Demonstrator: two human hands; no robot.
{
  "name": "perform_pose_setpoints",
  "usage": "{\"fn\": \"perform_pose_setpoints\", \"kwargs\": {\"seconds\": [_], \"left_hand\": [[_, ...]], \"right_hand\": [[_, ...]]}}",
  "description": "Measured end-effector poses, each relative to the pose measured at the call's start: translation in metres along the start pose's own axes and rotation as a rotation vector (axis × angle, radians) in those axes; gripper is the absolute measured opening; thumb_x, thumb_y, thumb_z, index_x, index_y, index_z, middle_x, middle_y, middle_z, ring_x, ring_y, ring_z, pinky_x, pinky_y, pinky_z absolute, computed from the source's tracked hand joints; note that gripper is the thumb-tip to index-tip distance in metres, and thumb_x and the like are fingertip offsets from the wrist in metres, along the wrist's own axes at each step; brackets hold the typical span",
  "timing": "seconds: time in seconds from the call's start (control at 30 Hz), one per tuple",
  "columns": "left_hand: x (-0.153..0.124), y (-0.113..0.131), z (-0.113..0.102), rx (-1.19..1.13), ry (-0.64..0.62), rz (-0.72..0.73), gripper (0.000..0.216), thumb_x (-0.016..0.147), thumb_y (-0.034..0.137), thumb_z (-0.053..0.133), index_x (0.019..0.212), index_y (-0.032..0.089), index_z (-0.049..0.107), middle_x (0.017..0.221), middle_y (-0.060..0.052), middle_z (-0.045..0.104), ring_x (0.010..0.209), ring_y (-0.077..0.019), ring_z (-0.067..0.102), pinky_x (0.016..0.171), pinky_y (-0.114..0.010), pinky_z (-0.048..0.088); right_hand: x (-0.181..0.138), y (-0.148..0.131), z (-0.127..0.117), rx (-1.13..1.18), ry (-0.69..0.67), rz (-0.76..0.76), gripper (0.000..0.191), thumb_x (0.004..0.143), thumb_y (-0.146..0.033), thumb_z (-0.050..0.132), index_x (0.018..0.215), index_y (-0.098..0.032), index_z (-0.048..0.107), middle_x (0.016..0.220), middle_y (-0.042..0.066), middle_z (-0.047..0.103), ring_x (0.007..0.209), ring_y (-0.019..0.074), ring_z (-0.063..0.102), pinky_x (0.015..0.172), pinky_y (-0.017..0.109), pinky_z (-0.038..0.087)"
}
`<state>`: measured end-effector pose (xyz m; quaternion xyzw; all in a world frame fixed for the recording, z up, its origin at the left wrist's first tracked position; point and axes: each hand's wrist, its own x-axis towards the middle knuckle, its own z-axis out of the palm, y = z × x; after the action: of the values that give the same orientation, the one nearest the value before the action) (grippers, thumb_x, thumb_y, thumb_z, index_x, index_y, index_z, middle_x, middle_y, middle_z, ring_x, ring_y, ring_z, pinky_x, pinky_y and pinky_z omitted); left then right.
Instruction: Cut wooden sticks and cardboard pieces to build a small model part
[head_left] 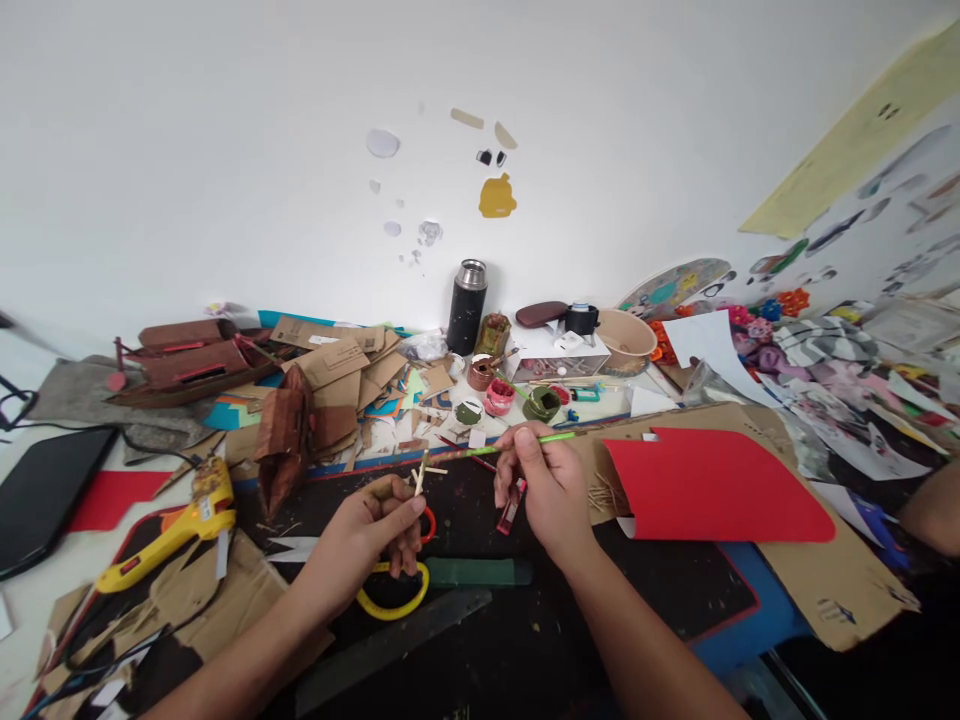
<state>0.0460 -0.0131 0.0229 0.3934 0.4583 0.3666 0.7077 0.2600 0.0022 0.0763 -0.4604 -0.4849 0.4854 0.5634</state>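
Note:
Between the thumb and fingers of my left hand is a small cross of thin pale wooden sticks, held upright. My right hand is closed around a thin paintbrush with a bright green handle. Its brush end points left, close to the stick cross; whether they touch I cannot tell. Below my left hand lie yellow-handled scissors, partly hidden by the fingers. A red cutter lies on the dark cutting mat beside my right hand. Open paint pots, pink and green, stand beyond.
Brown cardboard boats and a yellow glue gun are on the left. Behind stand cardboard scraps and a black flask. A red sheet lies on cardboard at right, with another person's arm at the edge.

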Motion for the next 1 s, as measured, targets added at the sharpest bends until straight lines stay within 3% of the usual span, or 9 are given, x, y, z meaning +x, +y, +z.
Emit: {"fn": "perform_pose_setpoints", "kwargs": {"seconds": [0.1,0.3,0.5,0.7,0.87,1.0], "left_hand": [[-0.0002,0.0,-0.0006,0.004,0.003,-0.002,0.057,0.075,0.064,0.086,0.083,0.023,0.047,0.054,0.002,0.069,0.037,-0.0154,0.063,0.035,-0.019,0.041],[0.0012,-0.0019,-0.0019,0.003,0.009,0.0,0.059,0.074,0.065,0.086,0.082,0.024,0.046,0.051,0.004,0.066,0.037,-0.0149,0.062,0.035,-0.018,0.04],[-0.0005,-0.0016,-0.0003,0.034,0.011,-0.009,0.058,0.074,0.066,0.085,0.076,0.023,0.046,0.052,0.003,0.066,0.037,-0.0143,0.062,0.035,-0.018,0.04],[-0.001,-0.001,0.0004,0.08,0.008,-0.007,0.06,0.074,0.068,0.084,0.075,0.023,0.045,0.049,0.003,0.065,0.035,-0.0128,0.059,0.034,-0.018,0.04],[-0.0027,0.0003,0.0017,0.125,0.005,-0.013,0.062,0.072,0.073,0.082,0.075,0.023,0.045,0.046,0.004,0.063,0.033,-0.0119,0.056,0.035,-0.018,0.04],[-0.0013,0.0,0.0011,0.142,0.007,-0.03,0.063,0.071,0.075,0.082,0.075,0.024,0.045,0.044,0.003,0.063,0.033,-0.012,0.056,0.034,-0.018,0.04]], "right_hand": [[0.0034,-0.0019,-0.001,0.038,0.064,-0.015,0.05,0.096,-0.069,0.064,0.087,-0.019,0.064,0.053,-0.005,0.058,0.038,0.0112,0.057,0.036,0.018,0.034],[-0.0027,0.0017,-0.0003,0.005,-0.074,0.028,0.049,0.101,-0.065,0.06,0.085,-0.019,0.064,0.052,-0.005,0.056,0.037,0.011,0.056,0.036,0.019,0.035],[0.0018,0.0007,0.0005,0.049,0.035,-0.01,0.042,0.099,-0.06,0.066,0.088,-0.019,0.065,0.054,-0.006,0.058,0.038,0.0103,0.057,0.037,0.017,0.035],[-0.0036,0.0017,0.0,-0.002,-0.101,0.017,0.046,0.103,-0.061,0.059,0.087,-0.018,0.065,0.053,-0.005,0.056,0.038,0.01,0.056,0.038,0.018,0.036],[0.0018,-0.0017,0.0028,0.016,0.004,-0.016,0.045,0.1,-0.062,0.063,0.089,-0.019,0.065,0.053,-0.005,0.057,0.039,0.0104,0.057,0.038,0.018,0.034],[0.001,-0.0012,0.0006,0.042,-0.057,0.001,0.045,0.103,-0.061,0.06,0.088,-0.018,0.065,0.053,-0.006,0.055,0.038,0.0099,0.056,0.037,0.018,0.035]]}}
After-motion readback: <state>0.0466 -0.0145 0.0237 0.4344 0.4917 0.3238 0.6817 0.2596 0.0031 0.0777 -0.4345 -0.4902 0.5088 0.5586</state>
